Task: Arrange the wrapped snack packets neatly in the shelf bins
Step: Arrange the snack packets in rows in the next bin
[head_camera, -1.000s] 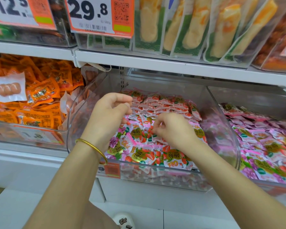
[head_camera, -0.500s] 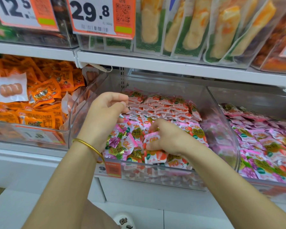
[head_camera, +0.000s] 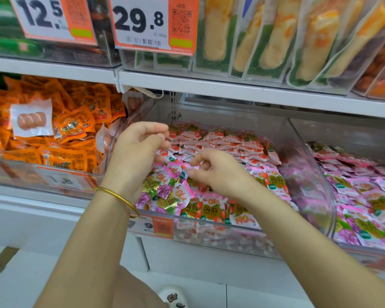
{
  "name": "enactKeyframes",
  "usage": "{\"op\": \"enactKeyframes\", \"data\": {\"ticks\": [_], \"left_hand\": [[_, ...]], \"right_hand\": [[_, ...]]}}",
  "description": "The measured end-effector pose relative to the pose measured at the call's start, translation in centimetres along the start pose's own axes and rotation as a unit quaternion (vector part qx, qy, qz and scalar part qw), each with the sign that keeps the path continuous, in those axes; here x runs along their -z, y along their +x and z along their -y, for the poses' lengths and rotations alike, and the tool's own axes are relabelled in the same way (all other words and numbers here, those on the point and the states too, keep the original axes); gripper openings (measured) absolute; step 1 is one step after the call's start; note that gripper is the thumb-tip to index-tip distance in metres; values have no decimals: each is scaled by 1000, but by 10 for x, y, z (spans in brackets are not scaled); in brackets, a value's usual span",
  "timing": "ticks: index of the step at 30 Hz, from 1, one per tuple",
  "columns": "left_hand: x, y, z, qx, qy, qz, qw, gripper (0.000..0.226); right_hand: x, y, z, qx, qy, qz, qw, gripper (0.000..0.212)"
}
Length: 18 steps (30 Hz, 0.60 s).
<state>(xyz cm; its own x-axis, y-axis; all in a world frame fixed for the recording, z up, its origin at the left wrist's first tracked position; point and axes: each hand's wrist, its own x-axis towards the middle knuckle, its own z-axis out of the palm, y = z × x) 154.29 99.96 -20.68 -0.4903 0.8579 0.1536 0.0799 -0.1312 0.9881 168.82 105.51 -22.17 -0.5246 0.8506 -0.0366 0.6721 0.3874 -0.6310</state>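
A clear middle bin (head_camera: 307, 174) holds small snack packets. Red-and-white ones (head_camera: 229, 141) lie in neat rows at the back, and mixed pink, purple and red ones (head_camera: 211, 210) lie loose at the front. My left hand (head_camera: 138, 156), with a gold bangle on its wrist, hovers over the bin's left side, its fingers curled round a few tilted packets (head_camera: 165, 181). My right hand (head_camera: 220, 174) is beside it at the bin's middle. Its thumb and fingers pinch the edge of a pink packet (head_camera: 188, 166).
A bin of orange packets (head_camera: 71, 130) stands to the left, and a bin of pink and purple packets (head_camera: 365, 196) to the right. The shelf above (head_camera: 231, 87) carries bagged yellow snacks (head_camera: 276, 41) and price tags (head_camera: 142, 21). A shoe (head_camera: 173, 297) shows on the floor below.
My right hand has lifted off the front packets and moved up and left toward my left hand, now pinching a pink packet. My left hand has barely moved.
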Motion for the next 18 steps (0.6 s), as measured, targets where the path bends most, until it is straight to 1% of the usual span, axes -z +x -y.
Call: {"op": "enactKeyframes", "data": {"ticks": [1, 4, 6, 7, 8, 10, 11, 13, 15, 16, 18], "left_hand": [[0, 0, 0, 1, -2, -1, 1000, 20], [0, 1, 0, 5, -4, -2, 1000, 21], [0, 1, 0, 5, -5, -2, 1000, 22], [-1, 1, 0, 5, -6, -1, 1000, 22], [-1, 1, 0, 4, -7, 0, 1000, 22], [-2, 1, 0, 5, -10, 1, 1000, 22], [-2, 1, 0, 7, -13, 2, 1000, 22], [-2, 1, 0, 9, -13, 2, 1000, 22], [-2, 2, 0, 6, -5, -4, 1000, 21], [-3, 3, 1, 0, 2, -8, 1000, 21], [-5, 2, 2, -18, 33, -5, 999, 18]], "right_hand": [[-5, 8, 4, -5, 13, 3, 1000, 28], [-24, 31, 7, -41, -33, 34, 998, 41], [-30, 40, 7, -60, -25, 35, 997, 46], [-31, 42, 8, -57, -14, 31, 998, 44], [-31, 43, 9, -50, 4, 27, 998, 36], [-29, 43, 11, -30, 70, 15, 997, 22], [-29, 43, 12, -19, 110, -5, 994, 18], [-24, 42, 11, -2, 182, -81, 980, 15], [-15, 37, 5, 0, 248, -157, 956, 13], [-9, 32, 1, -5, 286, -174, 942, 11], [1, 20, -8, -14, 367, -170, 914, 9]]}}
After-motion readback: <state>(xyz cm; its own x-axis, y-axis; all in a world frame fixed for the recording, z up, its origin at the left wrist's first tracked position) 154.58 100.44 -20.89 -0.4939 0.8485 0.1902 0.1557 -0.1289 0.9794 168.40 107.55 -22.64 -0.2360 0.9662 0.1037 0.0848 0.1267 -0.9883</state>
